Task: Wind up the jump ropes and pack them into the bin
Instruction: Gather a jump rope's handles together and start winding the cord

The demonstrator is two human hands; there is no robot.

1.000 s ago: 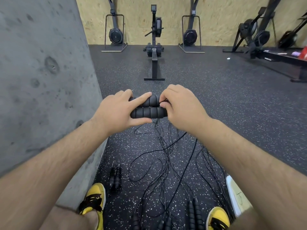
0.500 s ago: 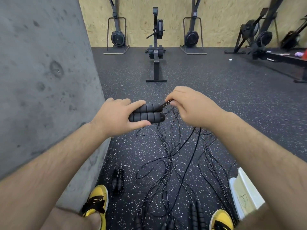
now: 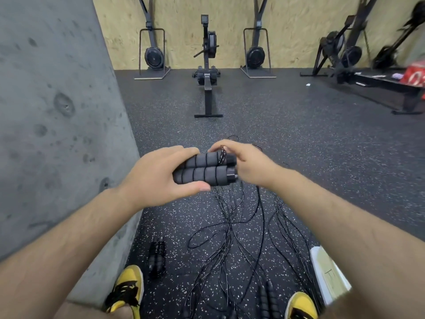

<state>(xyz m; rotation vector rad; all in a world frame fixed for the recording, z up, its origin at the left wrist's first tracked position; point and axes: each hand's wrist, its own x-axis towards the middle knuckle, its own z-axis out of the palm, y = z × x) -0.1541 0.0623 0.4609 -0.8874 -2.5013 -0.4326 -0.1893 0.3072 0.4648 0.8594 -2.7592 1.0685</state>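
Two foam handles (image 3: 202, 170) are gripped side by side in the left hand (image 3: 156, 178), above the floor; the cord (image 3: 222, 155) is pinched by the right hand (image 3: 243, 162) against them; loose ropes (image 3: 232, 238) are spread below, beside the bin (image 3: 326, 272)

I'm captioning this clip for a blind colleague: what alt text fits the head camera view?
A person's left hand grips two black foam jump rope handles side by side while the right hand winds cord around them. Loose black ropes trail over the speckled gym floor.
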